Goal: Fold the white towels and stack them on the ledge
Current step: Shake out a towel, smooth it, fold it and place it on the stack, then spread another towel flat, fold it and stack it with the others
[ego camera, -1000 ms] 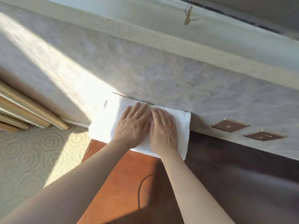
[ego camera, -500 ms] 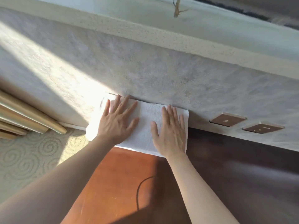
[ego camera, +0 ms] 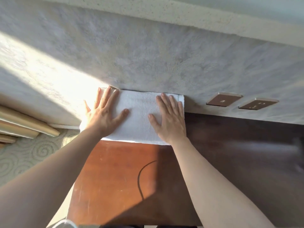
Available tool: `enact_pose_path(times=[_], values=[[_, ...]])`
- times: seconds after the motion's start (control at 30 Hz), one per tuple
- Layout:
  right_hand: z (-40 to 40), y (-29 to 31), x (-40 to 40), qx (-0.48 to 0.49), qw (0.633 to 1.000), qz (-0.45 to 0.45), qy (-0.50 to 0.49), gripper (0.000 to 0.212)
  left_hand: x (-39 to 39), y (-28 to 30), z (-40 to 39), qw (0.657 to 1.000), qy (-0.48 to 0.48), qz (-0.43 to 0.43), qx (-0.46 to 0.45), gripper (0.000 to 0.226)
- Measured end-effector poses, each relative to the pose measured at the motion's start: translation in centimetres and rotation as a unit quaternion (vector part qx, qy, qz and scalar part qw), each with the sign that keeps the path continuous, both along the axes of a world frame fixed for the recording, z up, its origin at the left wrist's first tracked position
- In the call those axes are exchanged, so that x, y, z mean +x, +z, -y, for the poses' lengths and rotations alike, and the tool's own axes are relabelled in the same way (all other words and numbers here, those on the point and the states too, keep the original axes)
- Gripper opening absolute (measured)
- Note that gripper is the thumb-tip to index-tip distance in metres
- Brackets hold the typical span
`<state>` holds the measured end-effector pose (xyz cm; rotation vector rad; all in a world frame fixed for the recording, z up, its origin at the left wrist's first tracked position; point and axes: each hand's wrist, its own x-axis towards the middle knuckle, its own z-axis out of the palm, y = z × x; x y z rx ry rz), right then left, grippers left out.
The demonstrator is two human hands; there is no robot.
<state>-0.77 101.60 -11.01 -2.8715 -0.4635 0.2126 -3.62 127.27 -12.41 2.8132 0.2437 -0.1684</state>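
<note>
A folded white towel (ego camera: 139, 116) lies flat on the brown wooden ledge (ego camera: 115, 175), its far edge against the grey textured wall. My left hand (ego camera: 102, 115) presses flat on the towel's left end with fingers spread. My right hand (ego camera: 169, 118) presses flat on its right end, fingers straight and slightly apart. Both palms face down and neither hand grips the cloth. The towel's left edge is washed out by sunlight.
Two brown wall sockets (ego camera: 223, 99) (ego camera: 258, 104) sit on the wall to the right of the towel. Patterned carpet (ego camera: 32, 152) and pale wooden slats (ego camera: 24, 124) lie at the left. A thin dark curved line (ego camera: 143, 176) crosses the ledge.
My hands started side by side at the towel's middle and have slid apart, the left hand to the left end and the right hand to the right end.
</note>
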Motion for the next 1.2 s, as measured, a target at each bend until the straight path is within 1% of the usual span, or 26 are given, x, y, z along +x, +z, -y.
enact_pose_path(times=[0.1, 0.17, 0.23, 0.33, 0.47, 0.67, 0.77, 0.83, 0.93, 1.03, 1.2], values=[[0.6, 1.2, -0.2, -0.005, 0.999, -0.032, 0.001, 0.076, -0.4, 1.8, 0.7, 1.0, -0.017, -0.006, -0.004, 0.083], [2.1, 2.2, -0.9, 0.001, 0.999, -0.035, -0.018, 0.073, -0.9, 3.5, 1.6, 1.0, -0.027, -0.003, -0.002, 0.079], [4.2, 3.6, -2.4, -0.001, 0.998, -0.03, -0.048, 0.072, -1.7, 5.1, 2.7, 0.998, -0.069, 0.006, 0.001, 0.075], [7.7, 6.4, -4.4, -0.007, 0.995, -0.024, -0.092, 0.073, -1.6, 8.1, 4.9, 0.989, -0.146, 0.013, -0.018, 0.072], [12.2, 11.1, -6.8, 0.041, 0.989, -0.002, -0.14, 0.072, -0.7, 13.0, 9.9, 0.978, -0.204, 0.035, -0.008, 0.074], [20.9, 19.8, -10.1, 0.096, 0.979, 0.045, -0.175, 0.074, -2.5, 20.7, 21.5, 0.955, -0.281, 0.095, -0.013, 0.067], [26.5, 23.6, -13.2, 0.093, 0.972, 0.076, -0.202, 0.077, -4.5, 23.9, 28.4, 0.945, -0.312, 0.1, -0.019, 0.064], [30.7, 25.6, -16.1, 0.084, 0.967, 0.103, -0.216, 0.077, -6.2, 25.9, 33.5, 0.935, -0.338, 0.107, -0.012, 0.066], [37.6, 27.8, -21.2, 0.052, 0.961, 0.137, -0.236, 0.077, -9.9, 28.4, 41.6, 0.916, -0.376, 0.14, 0.003, 0.069], [44.3, 29.2, -27.0, 0.035, 0.95, 0.148, -0.272, 0.077, -14.3, 30.1, 49.8, 0.897, -0.412, 0.163, 0.002, 0.069], [53.7, 30.4, -35.0, 0.01, 0.933, 0.141, -0.331, 0.074, -20.4, 31.7, 61.7, 0.864, -0.475, 0.165, -0.012, 0.067]])
